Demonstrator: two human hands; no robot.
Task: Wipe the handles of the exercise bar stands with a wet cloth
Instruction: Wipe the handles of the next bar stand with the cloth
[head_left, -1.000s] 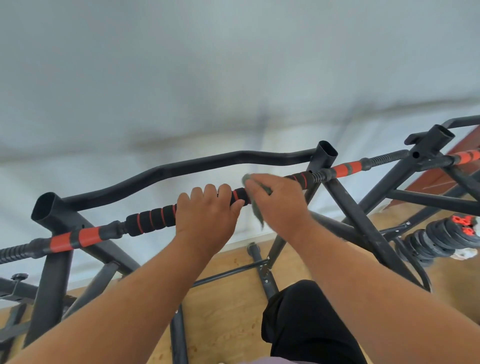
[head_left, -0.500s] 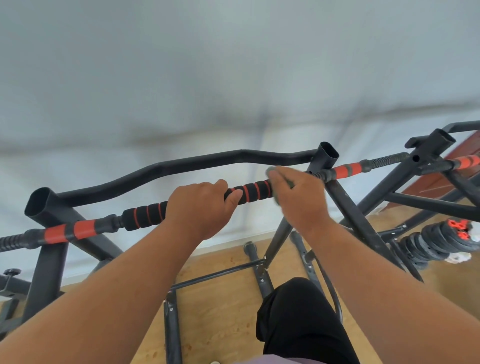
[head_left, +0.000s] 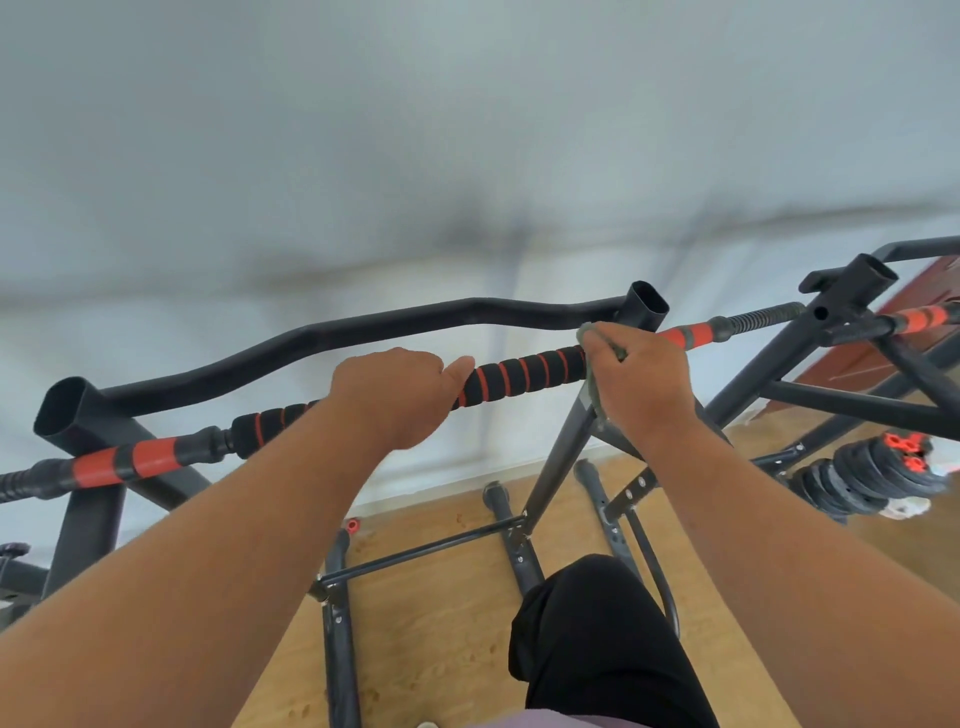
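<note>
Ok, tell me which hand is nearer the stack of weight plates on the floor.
Right. The right hand grips the cloth on the bar, up left of the weight plates; the left hand holds the bar farther left.

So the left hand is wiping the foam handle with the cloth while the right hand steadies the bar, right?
Reversed. In the head view, the right hand grips the cloth on the foam handle; the left hand steadies the bar.
</note>
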